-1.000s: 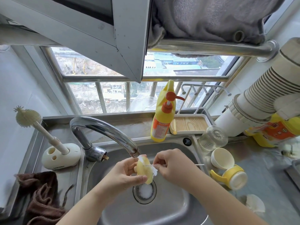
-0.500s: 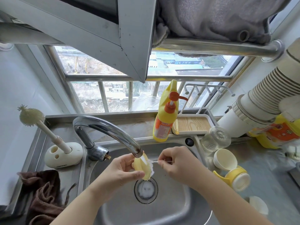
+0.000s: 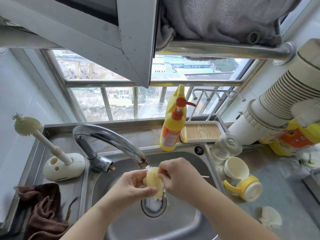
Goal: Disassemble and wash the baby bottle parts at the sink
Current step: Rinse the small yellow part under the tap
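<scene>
Head view: left hand [image 3: 131, 185] pinching soft yellow nipple [image 3: 154, 181] under steel faucet [image 3: 110, 141], above sink [image 3: 181, 222] drain; right hand [image 3: 178, 177] curled around thin white stick [image 3: 205, 177], mostly hidden, tip blurred by foam.

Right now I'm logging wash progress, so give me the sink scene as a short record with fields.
left hand: holds the yellow teat under the tap
right hand: pinches a thin brush worked into the teat
tap: water running, foam at the drain
glass bottle: lying on the counter, right of the sink
yellow handled collar: on its side on the counter
detergent bottle: upright behind the sink
</scene>
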Demonstrator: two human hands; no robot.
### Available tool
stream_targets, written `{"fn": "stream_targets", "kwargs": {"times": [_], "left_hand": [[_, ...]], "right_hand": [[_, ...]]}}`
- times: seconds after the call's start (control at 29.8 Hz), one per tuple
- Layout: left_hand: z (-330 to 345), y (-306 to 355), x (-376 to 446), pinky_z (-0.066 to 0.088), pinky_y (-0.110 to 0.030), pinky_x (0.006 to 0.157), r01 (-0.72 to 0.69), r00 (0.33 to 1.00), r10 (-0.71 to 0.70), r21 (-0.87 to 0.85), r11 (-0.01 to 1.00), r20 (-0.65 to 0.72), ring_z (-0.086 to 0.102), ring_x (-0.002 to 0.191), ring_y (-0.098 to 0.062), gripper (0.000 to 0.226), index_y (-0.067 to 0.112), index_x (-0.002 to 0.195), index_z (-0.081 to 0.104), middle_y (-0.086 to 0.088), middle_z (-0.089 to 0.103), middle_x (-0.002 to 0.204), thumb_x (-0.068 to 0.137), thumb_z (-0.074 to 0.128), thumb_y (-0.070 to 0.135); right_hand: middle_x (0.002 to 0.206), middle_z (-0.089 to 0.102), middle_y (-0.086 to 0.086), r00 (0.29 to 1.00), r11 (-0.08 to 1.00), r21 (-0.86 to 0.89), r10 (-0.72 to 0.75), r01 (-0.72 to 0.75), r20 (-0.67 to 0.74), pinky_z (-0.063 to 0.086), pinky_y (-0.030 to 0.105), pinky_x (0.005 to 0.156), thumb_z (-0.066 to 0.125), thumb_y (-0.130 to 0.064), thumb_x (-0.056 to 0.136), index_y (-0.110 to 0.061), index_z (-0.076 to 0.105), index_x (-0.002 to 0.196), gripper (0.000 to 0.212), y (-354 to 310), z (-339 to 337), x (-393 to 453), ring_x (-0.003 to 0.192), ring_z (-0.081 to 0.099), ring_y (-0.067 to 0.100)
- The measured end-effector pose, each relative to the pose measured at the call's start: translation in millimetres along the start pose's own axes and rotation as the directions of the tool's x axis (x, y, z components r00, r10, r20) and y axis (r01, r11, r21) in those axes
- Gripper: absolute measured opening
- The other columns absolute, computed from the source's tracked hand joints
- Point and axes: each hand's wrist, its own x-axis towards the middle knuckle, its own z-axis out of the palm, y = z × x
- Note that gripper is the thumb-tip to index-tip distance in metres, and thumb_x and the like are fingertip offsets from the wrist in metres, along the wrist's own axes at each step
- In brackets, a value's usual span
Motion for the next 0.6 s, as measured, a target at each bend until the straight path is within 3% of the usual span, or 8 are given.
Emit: {"fn": "stream_targets", "kwargs": {"times": [0.1, 0.24, 0.3, 0.44, 0.54, 0.6], "left_hand": [[-0.9, 1.5, 0.0, 0.049, -0.018, 0.073, -0.004, 1.0, 0.004, 0.003, 1.0, -0.003, 0.067, 0.085, -0.016, 0.037, 0.011, 0.093, 0.074, -0.013, 0.072, 0.093, 0.058, 0.081, 0.02], [-2.4, -0.2, 1.3, 0.051, -0.021, 0.076, 0.007, 0.999, -0.007, -0.001, 1.0, -0.046, 0.068, 0.088, -0.019, 0.037, 0.01, 0.093, 0.074, -0.014, 0.073, 0.096, 0.058, 0.081, 0.019], [-3.5, 0.1, 1.3, 0.051, -0.021, 0.075, 0.004, 0.999, -0.004, -0.001, 1.0, -0.048, 0.068, 0.088, -0.02, 0.037, 0.008, 0.093, 0.074, -0.015, 0.072, 0.096, 0.058, 0.081, 0.019], [-3.9, -1.9, 0.9, 0.051, -0.022, 0.077, 0.008, 0.998, -0.008, 0.0, 1.0, -0.06, 0.068, 0.09, -0.021, 0.042, 0.009, 0.096, 0.073, -0.015, 0.072, 0.098, 0.057, 0.082, 0.02], [-5.0, -1.2, 1.9, 0.052, -0.022, 0.075, 0.007, 0.998, -0.008, -0.006, 1.0, -0.07, 0.068, 0.087, -0.022, 0.036, 0.003, 0.094, 0.071, -0.019, 0.072, 0.096, 0.061, 0.081, 0.012], [-5.5, -0.4, 0.9, 0.051, -0.021, 0.075, 0.006, 0.999, -0.005, 0.007, 1.0, -0.053, 0.069, 0.088, -0.022, 0.034, 0.003, 0.097, 0.071, -0.019, 0.072, 0.097, 0.064, 0.077, 0.008]], "right_hand": [[0.081, 0.068, 0.003, 0.999, 1.0, 0.015, -0.012, 0.012, 0.045, 0.05, 0.034, 0.069, 0.054, -0.021, 0.086, -0.014, 0.067, 0.085, 0.015, 1.9, -0.3, -1.8, 0.075, 0.06, 0.021], [0.078, 0.066, 0.001, 0.999, 0.999, 0.05, 0.013, -0.012, -0.037, 0.048, 0.031, 0.067, 0.055, -0.021, 0.086, -0.015, 0.066, 0.083, 0.012, 1.1, -0.5, 0.0, 0.071, 0.058, 0.017], [0.076, 0.065, 0.002, 1.0, 0.998, 0.059, -0.027, 0.028, -0.008, 0.045, 0.028, 0.065, 0.056, -0.019, 0.086, -0.014, 0.066, 0.082, 0.012, -2.7, 1.7, -1.5, 0.068, 0.054, 0.014], [0.072, 0.062, -0.002, 0.999, 0.998, 0.062, 0.034, -0.032, -0.028, 0.046, 0.027, 0.065, 0.057, -0.019, 0.086, -0.014, 0.067, 0.083, 0.012, 3.1, -2.0, 1.0, 0.067, 0.054, 0.014], [0.071, 0.063, 0.001, 0.999, 0.996, 0.091, -0.025, 0.026, -0.02, 0.046, 0.03, 0.063, 0.056, -0.019, 0.085, -0.013, 0.065, 0.079, 0.012, -4.2, 3.8, 0.0, 0.066, 0.055, 0.017], [0.068, 0.059, -0.004, 1.0, 0.997, 0.08, -0.012, 0.011, 0.012, 0.044, 0.025, 0.061, 0.057, -0.017, 0.085, -0.014, 0.067, 0.079, 0.011, -0.6, 2.2, 1.0, 0.065, 0.054, 0.013]]}}
